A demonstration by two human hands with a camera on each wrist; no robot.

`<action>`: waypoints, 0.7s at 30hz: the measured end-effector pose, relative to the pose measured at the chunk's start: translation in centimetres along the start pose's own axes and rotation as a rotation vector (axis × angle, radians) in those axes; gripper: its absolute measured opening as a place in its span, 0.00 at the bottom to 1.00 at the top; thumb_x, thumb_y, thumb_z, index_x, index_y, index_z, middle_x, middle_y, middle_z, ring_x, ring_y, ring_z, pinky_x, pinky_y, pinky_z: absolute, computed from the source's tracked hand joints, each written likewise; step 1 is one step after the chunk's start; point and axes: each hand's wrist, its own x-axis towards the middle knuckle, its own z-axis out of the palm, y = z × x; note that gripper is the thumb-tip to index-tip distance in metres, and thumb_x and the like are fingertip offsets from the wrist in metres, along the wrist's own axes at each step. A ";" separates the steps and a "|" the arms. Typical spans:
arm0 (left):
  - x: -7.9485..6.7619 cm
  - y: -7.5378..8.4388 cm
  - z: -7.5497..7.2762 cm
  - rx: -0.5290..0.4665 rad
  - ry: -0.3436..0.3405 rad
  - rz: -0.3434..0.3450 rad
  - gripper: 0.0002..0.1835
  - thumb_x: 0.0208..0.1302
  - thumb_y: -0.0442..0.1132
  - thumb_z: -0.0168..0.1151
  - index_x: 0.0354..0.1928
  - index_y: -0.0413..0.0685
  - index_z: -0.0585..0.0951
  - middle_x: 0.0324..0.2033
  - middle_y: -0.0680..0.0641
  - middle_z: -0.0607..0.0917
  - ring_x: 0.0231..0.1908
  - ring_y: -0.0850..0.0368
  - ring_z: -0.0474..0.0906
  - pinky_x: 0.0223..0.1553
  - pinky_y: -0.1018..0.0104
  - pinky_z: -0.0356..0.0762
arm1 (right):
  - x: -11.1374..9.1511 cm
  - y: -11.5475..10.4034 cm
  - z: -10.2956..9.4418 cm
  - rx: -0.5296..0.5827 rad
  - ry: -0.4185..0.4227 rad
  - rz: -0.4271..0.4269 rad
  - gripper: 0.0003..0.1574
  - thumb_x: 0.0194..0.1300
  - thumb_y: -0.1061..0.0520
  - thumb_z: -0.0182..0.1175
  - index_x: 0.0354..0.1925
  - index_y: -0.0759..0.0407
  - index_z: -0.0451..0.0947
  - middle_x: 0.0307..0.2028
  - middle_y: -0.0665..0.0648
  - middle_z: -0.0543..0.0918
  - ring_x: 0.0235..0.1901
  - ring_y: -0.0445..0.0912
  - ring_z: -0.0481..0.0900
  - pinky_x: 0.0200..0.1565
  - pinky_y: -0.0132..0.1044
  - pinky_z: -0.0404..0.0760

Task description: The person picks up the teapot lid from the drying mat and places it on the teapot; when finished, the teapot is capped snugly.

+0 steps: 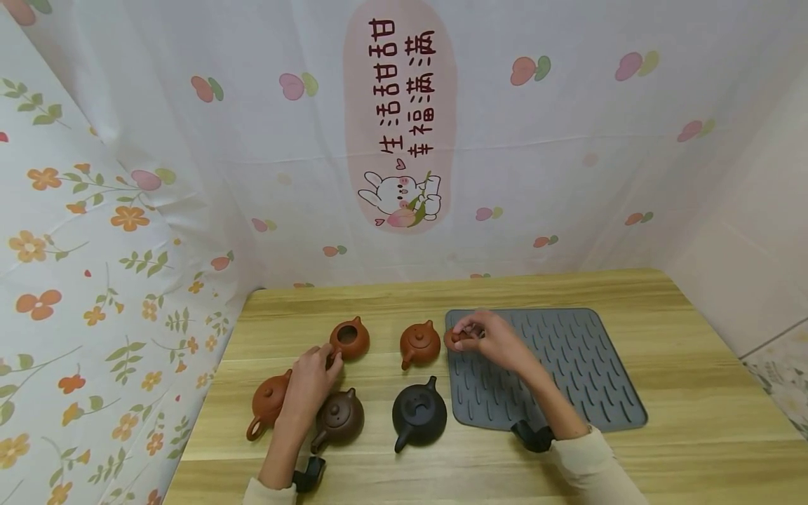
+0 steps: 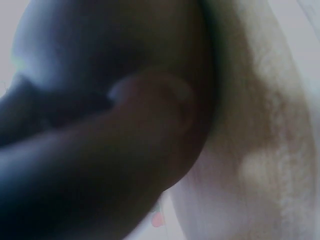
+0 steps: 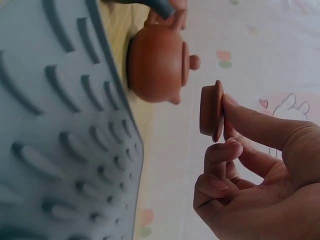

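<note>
A reddish-brown teapot (image 1: pixel 351 339) stands at the back left of the table with its round mouth uncovered. My left hand (image 1: pixel 309 379) grips its handle, and the fingers partly cover that handle. Over the near left corner of the grey mat, my right hand (image 1: pixel 489 338) holds a small clay lid (image 3: pixel 211 111) by its top, between thumb and fingers. The right wrist view has the lid above the mat's surface, apart from the lidded orange-brown teapot (image 3: pixel 157 62) beyond. In the left wrist view a dark, blurred shape fills most of the picture.
The grey ridged mat (image 1: pixel 549 393) lies on the right of the wooden table. Left of it stand an orange-brown lidded teapot (image 1: pixel 420 342) and a black teapot (image 1: pixel 419 414). A dark brown teapot (image 1: pixel 342 417) and another reddish one (image 1: pixel 268 400) flank my left forearm.
</note>
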 end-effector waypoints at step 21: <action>0.0 -0.1 0.2 0.004 0.005 -0.004 0.05 0.73 0.30 0.69 0.36 0.37 0.85 0.23 0.46 0.78 0.22 0.57 0.73 0.24 0.62 0.73 | 1.1 -2.8 2.0 0.001 -0.071 -0.100 0.09 0.67 0.62 0.77 0.44 0.59 0.87 0.42 0.56 0.82 0.38 0.45 0.76 0.44 0.43 0.78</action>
